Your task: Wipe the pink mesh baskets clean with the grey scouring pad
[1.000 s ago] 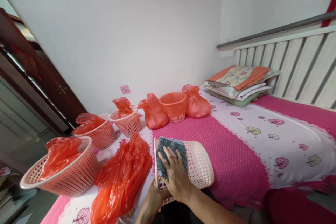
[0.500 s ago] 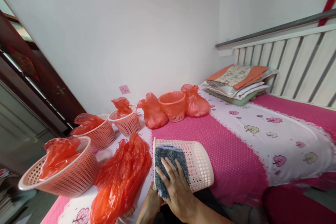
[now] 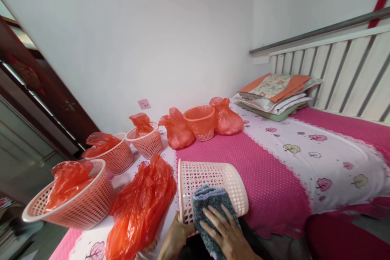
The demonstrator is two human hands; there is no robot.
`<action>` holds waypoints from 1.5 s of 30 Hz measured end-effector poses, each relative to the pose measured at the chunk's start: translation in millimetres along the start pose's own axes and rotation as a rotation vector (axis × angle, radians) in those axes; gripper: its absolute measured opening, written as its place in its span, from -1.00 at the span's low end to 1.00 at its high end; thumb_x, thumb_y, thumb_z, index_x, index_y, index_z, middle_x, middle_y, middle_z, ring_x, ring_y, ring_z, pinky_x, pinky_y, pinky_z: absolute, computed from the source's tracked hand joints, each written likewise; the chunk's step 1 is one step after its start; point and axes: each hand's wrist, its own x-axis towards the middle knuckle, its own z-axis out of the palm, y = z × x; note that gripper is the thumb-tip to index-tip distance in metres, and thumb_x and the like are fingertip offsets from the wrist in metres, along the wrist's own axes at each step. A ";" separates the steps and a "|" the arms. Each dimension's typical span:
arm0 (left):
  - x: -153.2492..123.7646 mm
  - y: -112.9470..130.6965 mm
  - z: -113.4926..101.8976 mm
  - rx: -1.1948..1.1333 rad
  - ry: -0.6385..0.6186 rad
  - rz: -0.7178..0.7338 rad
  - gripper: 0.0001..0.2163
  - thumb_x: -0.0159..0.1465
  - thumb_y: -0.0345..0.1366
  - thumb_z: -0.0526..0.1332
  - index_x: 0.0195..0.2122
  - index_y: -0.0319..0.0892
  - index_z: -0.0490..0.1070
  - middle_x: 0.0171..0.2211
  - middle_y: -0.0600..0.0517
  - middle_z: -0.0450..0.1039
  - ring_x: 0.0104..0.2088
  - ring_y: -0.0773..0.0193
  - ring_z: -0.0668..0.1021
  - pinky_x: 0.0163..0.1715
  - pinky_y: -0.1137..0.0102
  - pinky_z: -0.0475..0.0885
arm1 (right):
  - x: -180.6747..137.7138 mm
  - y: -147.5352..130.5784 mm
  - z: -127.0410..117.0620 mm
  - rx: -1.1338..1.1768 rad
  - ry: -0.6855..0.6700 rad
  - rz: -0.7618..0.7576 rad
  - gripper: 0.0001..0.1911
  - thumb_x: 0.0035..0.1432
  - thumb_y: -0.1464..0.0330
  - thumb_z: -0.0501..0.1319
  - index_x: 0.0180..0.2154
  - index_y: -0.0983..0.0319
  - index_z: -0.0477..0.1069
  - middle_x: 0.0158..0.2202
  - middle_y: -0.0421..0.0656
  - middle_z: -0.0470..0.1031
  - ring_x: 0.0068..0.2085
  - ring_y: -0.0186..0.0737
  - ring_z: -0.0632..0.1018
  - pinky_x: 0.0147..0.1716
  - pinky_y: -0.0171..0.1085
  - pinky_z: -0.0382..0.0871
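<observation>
**A:** In the head view, what does each hand have?

**B:** The right hand (image 3: 224,231) lies flat with its fingers spread, pressing a grey-blue cloth (image 3: 210,202) against the side wall of the white basket (image 3: 213,176). The left hand (image 3: 176,237) looks closed round that basket's rim at its lower edge, though its fingers are partly hidden.

**A:** And where is the basket?

**B:** At six o'clock in the frame, tipped on its side on the pink bedcover (image 3: 268,178), with its mouth toward nine o'clock. A heap of orange bags (image 3: 140,207) lies just beside it at eight o'clock. A larger basket (image 3: 91,207) holding a bag sits beyond, at nine.

**A:** Which step is this?

**B:** I'd judge it to be wiping the basket's outside, with the cloth at the wall's near edge. Another stroke would call for a firm hold on the rim, since a basket on its side can roll, and for turning it to bring up a fresh face.
</observation>
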 end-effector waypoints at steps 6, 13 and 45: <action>0.5 9.6 -6.7 -0.032 -0.079 -0.032 -0.65 -0.05 -0.17 0.66 -0.25 -0.15 0.74 -0.26 -0.17 0.79 0.02 -0.30 0.73 0.18 -0.10 0.55 | -46.0 23.5 -2.7 -0.064 0.014 0.263 -0.22 0.30 0.42 0.20 0.52 0.05 0.21 0.49 -0.19 0.36 0.49 -0.06 0.32 0.58 0.03 -0.15; -0.5 1.1 -10.8 -0.009 -0.074 -0.002 -0.61 -0.05 -0.21 0.67 -0.19 -0.14 0.74 -0.23 -0.13 0.80 0.08 -0.25 0.71 0.25 -0.06 0.51 | -39.0 60.2 4.2 0.010 0.126 0.582 -0.23 0.50 0.30 0.11 0.60 -0.03 -0.09 0.57 -0.12 0.20 0.51 0.17 0.29 0.43 0.30 0.26; 31.5 20.3 -2.3 0.077 0.158 0.037 -0.61 -0.16 -0.11 0.69 -0.42 -0.24 0.68 -0.52 0.01 0.64 -0.50 0.28 0.54 -0.45 0.40 0.39 | 24.4 89.9 35.3 -0.102 0.146 0.611 -0.42 0.52 0.24 0.11 0.47 0.18 0.19 0.43 0.07 0.40 0.42 0.15 0.41 0.38 0.23 0.26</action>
